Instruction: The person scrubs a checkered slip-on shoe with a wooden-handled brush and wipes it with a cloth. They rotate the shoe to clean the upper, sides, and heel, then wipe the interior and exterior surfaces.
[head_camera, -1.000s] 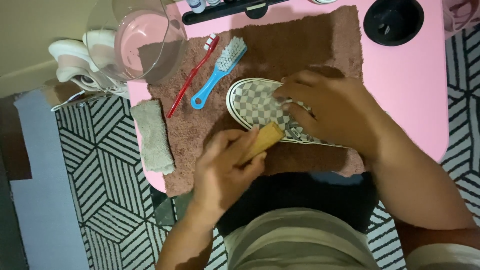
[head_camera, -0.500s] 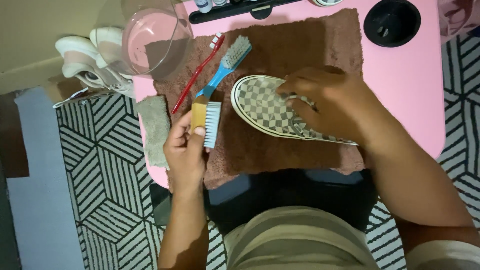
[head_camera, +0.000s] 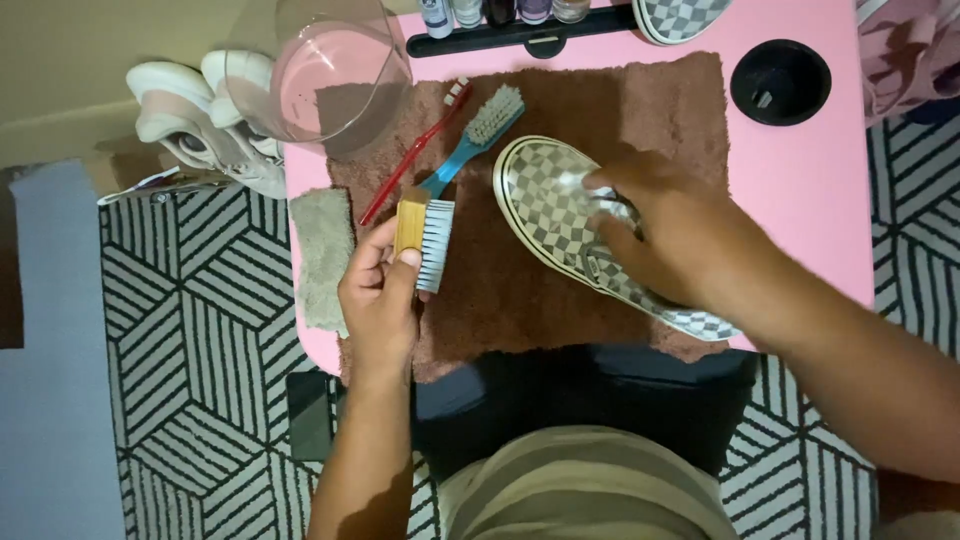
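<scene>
A grey-and-white checkered slip-on shoe lies on a brown towel spread over a pink table. My right hand rests on top of the shoe and holds it down. My left hand grips a wooden-backed brush with white bristles, held over the towel's left part, clear of the shoe. Just above it lie a blue-handled brush and a red toothbrush.
A clear bowl of water stands at the table's far left corner, a grey cloth hangs at the left edge. A black cup, a row of bottles and another checkered shoe sit at the back. White sneakers lie on the patterned rug.
My left hand has carried the wooden brush from the shoe's side out to the left of the towel. My right hand stays on the shoe.
</scene>
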